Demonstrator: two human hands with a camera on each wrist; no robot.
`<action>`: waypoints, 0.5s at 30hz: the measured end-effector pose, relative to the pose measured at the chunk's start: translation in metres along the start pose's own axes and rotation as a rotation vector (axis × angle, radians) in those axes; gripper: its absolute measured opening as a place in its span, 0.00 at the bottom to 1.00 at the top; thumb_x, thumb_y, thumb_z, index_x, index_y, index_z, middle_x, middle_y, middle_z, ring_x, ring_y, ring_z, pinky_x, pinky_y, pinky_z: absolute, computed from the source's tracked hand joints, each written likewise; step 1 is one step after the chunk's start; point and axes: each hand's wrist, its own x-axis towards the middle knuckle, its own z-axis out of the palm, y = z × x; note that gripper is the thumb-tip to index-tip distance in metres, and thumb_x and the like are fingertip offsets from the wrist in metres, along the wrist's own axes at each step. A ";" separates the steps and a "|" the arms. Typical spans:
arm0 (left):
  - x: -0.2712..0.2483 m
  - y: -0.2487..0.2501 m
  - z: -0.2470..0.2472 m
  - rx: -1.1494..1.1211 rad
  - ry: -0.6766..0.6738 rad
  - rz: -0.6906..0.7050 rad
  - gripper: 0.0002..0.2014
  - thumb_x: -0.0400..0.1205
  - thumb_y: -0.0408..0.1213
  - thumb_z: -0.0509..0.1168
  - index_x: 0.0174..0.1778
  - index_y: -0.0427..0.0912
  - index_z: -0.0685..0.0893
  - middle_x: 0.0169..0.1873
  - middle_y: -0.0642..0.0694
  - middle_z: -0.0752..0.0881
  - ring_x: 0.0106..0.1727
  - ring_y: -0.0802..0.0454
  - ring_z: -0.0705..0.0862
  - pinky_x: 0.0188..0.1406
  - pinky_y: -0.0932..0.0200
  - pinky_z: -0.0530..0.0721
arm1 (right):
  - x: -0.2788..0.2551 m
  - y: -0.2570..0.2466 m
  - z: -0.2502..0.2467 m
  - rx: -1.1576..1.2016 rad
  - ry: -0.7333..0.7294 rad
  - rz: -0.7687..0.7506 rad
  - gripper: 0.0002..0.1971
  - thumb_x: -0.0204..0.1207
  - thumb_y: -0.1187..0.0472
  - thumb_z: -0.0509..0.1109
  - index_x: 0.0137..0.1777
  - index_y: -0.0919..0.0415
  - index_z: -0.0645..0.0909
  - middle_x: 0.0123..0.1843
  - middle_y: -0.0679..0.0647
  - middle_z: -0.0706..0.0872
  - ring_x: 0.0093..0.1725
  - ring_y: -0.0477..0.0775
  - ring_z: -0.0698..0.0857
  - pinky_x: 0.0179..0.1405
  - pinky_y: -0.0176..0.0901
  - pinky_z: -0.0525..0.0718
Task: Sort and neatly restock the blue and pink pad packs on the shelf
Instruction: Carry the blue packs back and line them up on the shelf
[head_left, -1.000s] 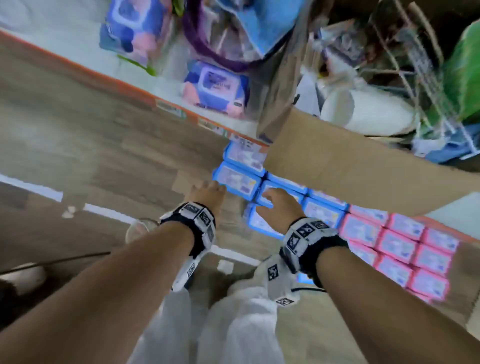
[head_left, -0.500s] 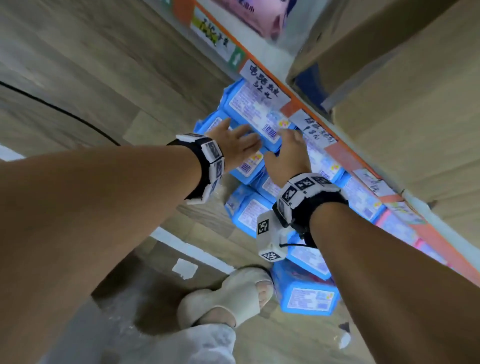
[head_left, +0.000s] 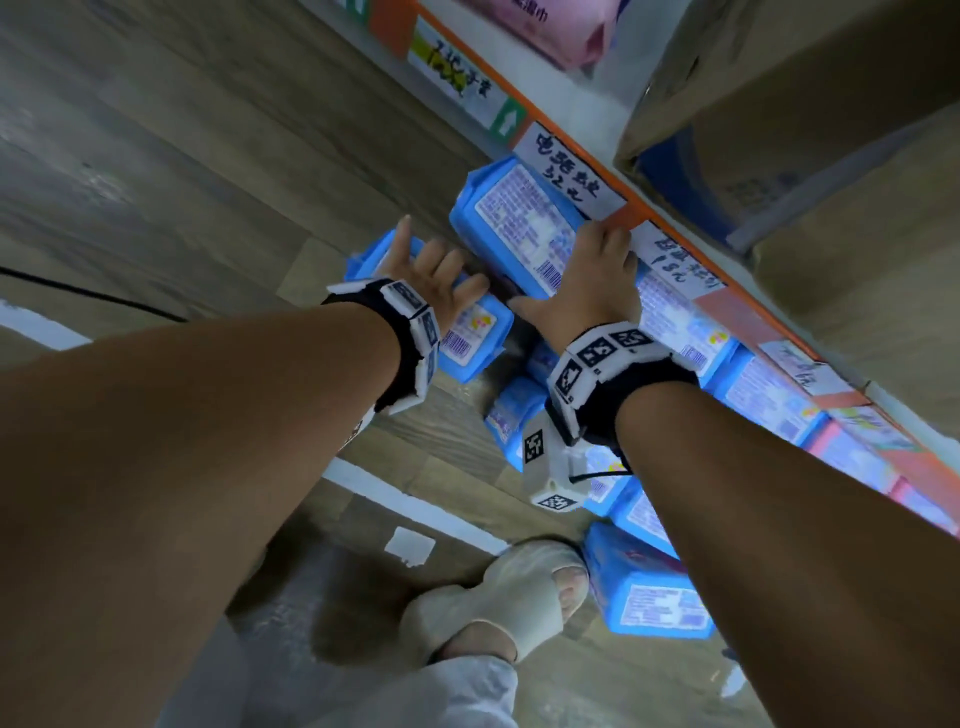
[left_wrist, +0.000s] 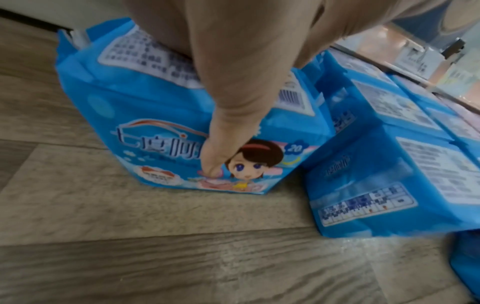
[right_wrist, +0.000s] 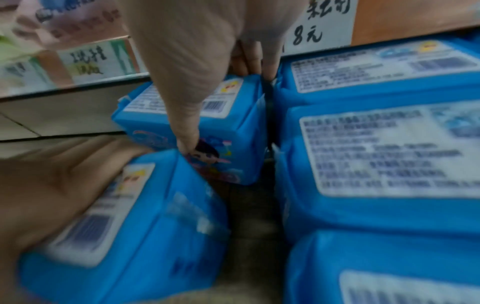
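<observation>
Several blue pad packs lie on the wooden floor under the shelf's orange edge (head_left: 670, 228). My left hand (head_left: 436, 275) grips one blue pack (head_left: 475, 332) from above, the thumb (left_wrist: 213, 164) down its cartoon-girl front (left_wrist: 155, 131). My right hand (head_left: 597, 260) grips a neighbouring blue pack (head_left: 514, 223) right at the shelf edge, with the thumb (right_wrist: 187, 142) on that pack's (right_wrist: 233, 127) front and the fingers (right_wrist: 249, 63) on its far side. A narrow gap separates the two packs. Pink packs (head_left: 857, 457) sit further right under the edge.
Handwritten price labels (head_left: 571, 176) line the shelf edge. A cardboard box (head_left: 810, 130) and a pink pack (head_left: 550, 31) stand on the shelf above. My sandalled foot (head_left: 498, 597) is beside a loose blue pack (head_left: 654, 603). A black cable (head_left: 78, 291) crosses the floor at left.
Both hands have gone from lying on the packs to gripping one each. The left hand's pack now sits slightly apart from the right's. The view has tilted closer to the shelf edge.
</observation>
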 end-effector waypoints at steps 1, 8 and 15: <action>0.003 0.001 0.001 0.003 -0.006 -0.004 0.29 0.78 0.45 0.62 0.73 0.54 0.56 0.73 0.43 0.59 0.77 0.43 0.55 0.74 0.28 0.40 | -0.001 -0.002 0.004 -0.018 0.010 -0.001 0.45 0.62 0.49 0.81 0.73 0.61 0.59 0.75 0.61 0.62 0.74 0.63 0.63 0.62 0.57 0.76; 0.014 -0.007 -0.001 -0.063 0.002 -0.035 0.34 0.75 0.49 0.65 0.74 0.54 0.56 0.72 0.42 0.63 0.76 0.41 0.59 0.75 0.29 0.44 | -0.003 0.002 -0.008 0.034 -0.035 -0.015 0.50 0.64 0.54 0.79 0.77 0.66 0.50 0.75 0.64 0.65 0.74 0.64 0.64 0.64 0.53 0.72; -0.085 -0.032 -0.028 -0.468 -0.060 -0.073 0.49 0.57 0.54 0.80 0.71 0.46 0.64 0.62 0.42 0.76 0.60 0.36 0.78 0.59 0.43 0.74 | -0.062 -0.017 -0.081 0.185 -0.089 -0.127 0.46 0.65 0.56 0.78 0.78 0.59 0.54 0.73 0.59 0.69 0.70 0.62 0.70 0.59 0.52 0.72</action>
